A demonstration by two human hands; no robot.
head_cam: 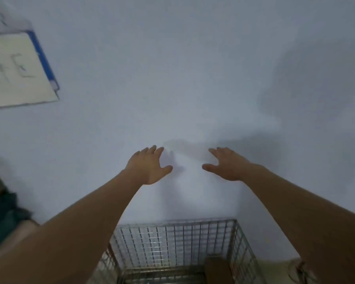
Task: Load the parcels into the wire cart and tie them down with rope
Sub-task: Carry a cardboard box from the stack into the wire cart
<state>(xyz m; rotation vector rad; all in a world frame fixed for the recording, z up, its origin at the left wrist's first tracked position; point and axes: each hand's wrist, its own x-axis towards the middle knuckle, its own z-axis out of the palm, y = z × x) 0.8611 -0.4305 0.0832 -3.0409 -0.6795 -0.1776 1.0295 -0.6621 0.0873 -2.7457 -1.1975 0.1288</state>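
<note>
Hands empty, my left hand (150, 166) and right hand (226, 163) spread above the cart (178, 242); I should reach for a parcel (217, 269).

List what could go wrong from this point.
Both the left hand and the right hand are open and stretched out towards the wall, holding nothing, so loading may stall. The wire cart sits low, mostly out of view, so a parcel could miss it. A brown box already fills one corner.
</note>
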